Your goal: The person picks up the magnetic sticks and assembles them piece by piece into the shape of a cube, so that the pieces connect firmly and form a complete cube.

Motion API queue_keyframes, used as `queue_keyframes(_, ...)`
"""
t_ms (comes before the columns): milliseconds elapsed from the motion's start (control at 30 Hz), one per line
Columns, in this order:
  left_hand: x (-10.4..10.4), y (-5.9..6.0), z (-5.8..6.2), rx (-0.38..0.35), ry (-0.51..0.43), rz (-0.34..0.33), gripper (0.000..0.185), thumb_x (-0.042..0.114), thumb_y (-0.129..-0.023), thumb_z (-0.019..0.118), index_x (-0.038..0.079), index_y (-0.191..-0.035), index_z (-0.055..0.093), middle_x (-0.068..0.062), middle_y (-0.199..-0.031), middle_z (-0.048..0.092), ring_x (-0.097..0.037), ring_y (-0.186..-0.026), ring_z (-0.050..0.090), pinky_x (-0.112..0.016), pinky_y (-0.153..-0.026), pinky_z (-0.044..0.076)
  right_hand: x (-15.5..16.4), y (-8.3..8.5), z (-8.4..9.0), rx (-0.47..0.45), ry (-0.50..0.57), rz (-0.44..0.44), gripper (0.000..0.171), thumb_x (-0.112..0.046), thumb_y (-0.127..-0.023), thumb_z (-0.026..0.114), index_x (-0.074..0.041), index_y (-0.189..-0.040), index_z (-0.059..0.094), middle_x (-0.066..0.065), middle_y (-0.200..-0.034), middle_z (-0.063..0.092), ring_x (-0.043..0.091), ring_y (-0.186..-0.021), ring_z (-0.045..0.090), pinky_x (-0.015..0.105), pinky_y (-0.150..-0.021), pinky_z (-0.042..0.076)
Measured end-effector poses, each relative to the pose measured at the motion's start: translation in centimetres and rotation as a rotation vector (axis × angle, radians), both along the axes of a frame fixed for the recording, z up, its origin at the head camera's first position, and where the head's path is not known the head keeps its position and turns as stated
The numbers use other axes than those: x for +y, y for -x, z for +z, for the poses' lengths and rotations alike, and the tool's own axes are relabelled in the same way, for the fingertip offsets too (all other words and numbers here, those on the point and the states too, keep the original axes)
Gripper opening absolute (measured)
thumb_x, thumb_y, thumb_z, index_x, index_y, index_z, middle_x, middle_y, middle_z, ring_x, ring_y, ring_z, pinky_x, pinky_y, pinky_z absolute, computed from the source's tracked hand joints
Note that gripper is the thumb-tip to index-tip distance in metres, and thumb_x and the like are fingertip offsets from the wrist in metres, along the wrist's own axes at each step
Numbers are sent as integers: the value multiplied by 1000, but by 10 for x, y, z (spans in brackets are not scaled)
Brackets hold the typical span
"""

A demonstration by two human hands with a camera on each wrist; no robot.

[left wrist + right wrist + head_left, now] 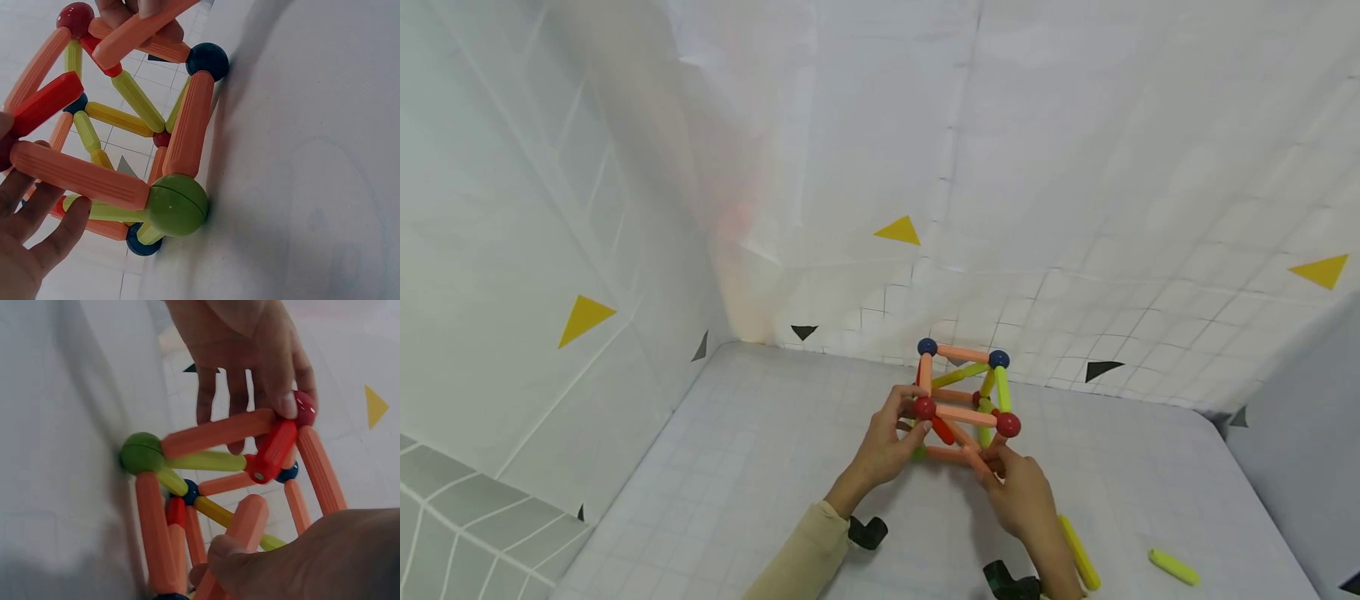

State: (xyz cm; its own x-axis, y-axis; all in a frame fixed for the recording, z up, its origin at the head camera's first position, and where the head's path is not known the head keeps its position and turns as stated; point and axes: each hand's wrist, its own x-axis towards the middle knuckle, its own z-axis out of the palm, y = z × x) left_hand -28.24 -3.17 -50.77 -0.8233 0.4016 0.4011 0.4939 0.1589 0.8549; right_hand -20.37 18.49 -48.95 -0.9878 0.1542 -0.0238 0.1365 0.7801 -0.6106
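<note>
A box-like frame of magnetic rods and balls stands on the table, with orange rods [966, 416], yellow-green rods and blue balls [998, 359]. My left hand [883, 442] pinches the red ball [925, 407] at its upper near-left corner, thumb on the ball. From that ball a short red rod [275, 450] slants inward, its outer end free. Between thumb and fingers, my right hand [1021, 492] grips a loose orange rod [247, 525], whose tip points toward the red rod, a small gap apart. A green ball [177, 205] forms the bottom corner below the left hand.
A yellow rod [1078, 552] lies beside the right forearm, and a yellow-green rod [1174, 567] farther right. Black angled pieces [868, 533] show by each wrist. White sheet walls [1075, 208] rise behind and at both sides, the back one close behind the frame.
</note>
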Motion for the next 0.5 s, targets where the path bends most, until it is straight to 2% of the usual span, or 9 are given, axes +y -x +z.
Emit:
queue_keyframes(267,0,1,0,2,-11,-2,45,13,-105,67,22,-144,46,-3,-130,71,-17,-112,67,-34,-89,57,-20,-1,-9,128,-6,-40,30,-13,-90,84,-4,-117,74,9,-100,80,23,-87,55,34,-72,41)
queue_keyframes(500,0,1,-2,8,-11,1,45,14,-105,67,23,-144,47,-3,-130,71,-17,-111,67,-33,-89,57,-24,2,-15,209,-36,-92,28,-17,-87,88,-8,-112,78,6,-94,80,21,-80,60,33,-68,44)
